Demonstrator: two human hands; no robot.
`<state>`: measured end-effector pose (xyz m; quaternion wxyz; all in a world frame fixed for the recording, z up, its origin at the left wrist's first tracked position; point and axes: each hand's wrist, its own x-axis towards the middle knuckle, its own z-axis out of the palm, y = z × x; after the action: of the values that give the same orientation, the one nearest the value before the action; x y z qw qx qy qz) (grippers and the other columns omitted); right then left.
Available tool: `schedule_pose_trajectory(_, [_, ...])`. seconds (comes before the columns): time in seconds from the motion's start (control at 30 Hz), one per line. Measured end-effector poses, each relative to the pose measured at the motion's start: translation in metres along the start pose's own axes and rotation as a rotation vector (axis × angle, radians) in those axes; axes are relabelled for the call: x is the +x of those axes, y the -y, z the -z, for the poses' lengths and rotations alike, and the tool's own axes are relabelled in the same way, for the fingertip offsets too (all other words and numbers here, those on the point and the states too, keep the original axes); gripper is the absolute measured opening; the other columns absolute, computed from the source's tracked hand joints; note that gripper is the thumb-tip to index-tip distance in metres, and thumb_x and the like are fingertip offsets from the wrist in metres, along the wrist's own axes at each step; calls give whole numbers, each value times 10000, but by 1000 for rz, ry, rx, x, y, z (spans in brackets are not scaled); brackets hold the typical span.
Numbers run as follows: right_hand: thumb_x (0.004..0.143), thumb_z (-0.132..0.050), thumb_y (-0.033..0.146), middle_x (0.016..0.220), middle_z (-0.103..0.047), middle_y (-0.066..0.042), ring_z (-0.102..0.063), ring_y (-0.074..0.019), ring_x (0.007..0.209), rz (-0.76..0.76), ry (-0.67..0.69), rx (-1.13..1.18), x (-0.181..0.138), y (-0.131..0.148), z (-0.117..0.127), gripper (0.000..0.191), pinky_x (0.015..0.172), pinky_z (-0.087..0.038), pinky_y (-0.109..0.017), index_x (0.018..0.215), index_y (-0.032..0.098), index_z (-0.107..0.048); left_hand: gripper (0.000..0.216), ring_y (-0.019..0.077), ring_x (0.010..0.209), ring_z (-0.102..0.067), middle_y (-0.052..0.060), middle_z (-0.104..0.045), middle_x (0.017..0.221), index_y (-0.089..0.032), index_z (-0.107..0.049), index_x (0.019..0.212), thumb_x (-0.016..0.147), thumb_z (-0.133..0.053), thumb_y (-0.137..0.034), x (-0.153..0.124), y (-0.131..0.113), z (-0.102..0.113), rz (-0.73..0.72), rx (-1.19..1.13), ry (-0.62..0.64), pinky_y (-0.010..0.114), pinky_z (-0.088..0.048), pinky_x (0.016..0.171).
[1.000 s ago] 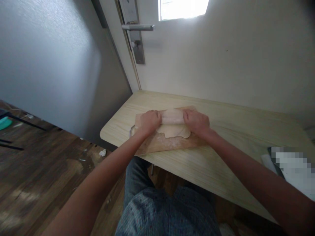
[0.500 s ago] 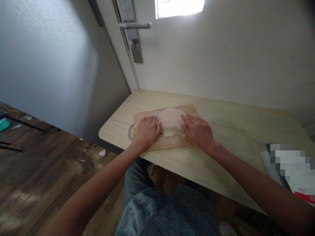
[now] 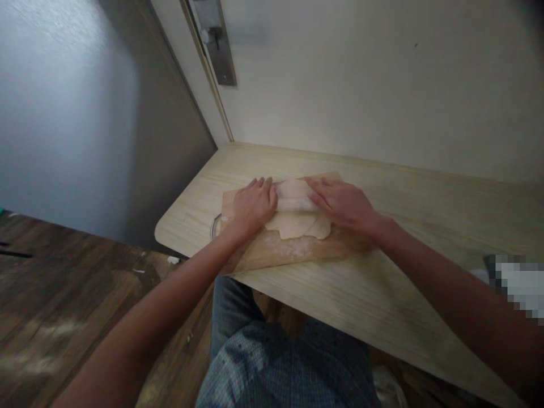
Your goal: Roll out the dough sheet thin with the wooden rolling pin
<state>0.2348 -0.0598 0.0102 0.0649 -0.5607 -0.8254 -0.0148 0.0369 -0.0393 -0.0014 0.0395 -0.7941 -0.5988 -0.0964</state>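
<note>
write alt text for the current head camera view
A person's left hand and right hand rest over a pale rolling pin laid across flattened dough on a wooden board. The board lies on a light table in front of a door with a metal lock plate.

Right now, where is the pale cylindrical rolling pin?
In the head view, just right of centre, the pale cylindrical rolling pin lies across the flat cream dough on the light-brown rectangular board, between the left hand and right hand.

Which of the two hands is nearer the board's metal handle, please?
The left hand: the metal handle is at its end of the board, the right hand farther away.
</note>
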Motion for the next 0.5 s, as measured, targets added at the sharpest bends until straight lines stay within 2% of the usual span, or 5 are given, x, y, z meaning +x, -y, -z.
schedule_pose_trajectory(0.1, [932, -199, 390, 1333, -479, -89, -428, -221, 1222, 69, 56, 42, 13, -10, -3, 520, 993, -330, -388, 1374, 156, -346, 418, 211, 1118, -506, 85, -589, 1178, -181, -520, 1176, 906, -226, -304, 10, 2, -1, 0, -23, 16, 325, -421, 871])
schedule_pose_trajectory(0.2, [926, -199, 404, 1376, -428, -60, -366, -239, 1268, 51, 99, 66, 26, -17, -6, 519, 1006, -310, -414, 1372, 186, -352, 420, 228, 1074, -527, 95, -610, 1115, -179, -548, 1125, 897, -221, -312, 19, 5, 0, 5, -45, 52, 339, -436, 840])
schedule_pose_trajectory(0.3, [917, -212, 422, 1390, -406, -82, -344, -261, 1280, 33, 99, 81, 37, -21, -9, 544, 1001, -311, -426, 1365, 152, -361, 432, 240, 1001, -558, 102, -628, 1063, -176, -591, 1035, 882, -217, -329, 28, 6, 0, 43, -67, 83, 351, -445, 805])
schedule_pose_trajectory(0.4, [918, -217, 381, 1347, -458, -116, -391, -252, 1245, 44, 77, 86, 50, -26, -11, 527, 1000, -310, -404, 1310, 99, -429, 440, 241, 934, -580, 101, -645, 1021, -175, -626, 957, 859, -235, -352, 41, 9, -2, 119, -91, 125, 351, -447, 773])
schedule_pose_trajectory(0.5, [923, -194, 323, 1249, -549, -124, -477, -224, 1160, 60, 40, 100, 61, -30, -12, 492, 971, -332, -361, 1202, 98, -531, 424, 241, 893, -593, 114, -657, 978, -158, -643, 932, 827, -278, -349, 55, 13, -5, 173, -122, 161, 344, -452, 745])
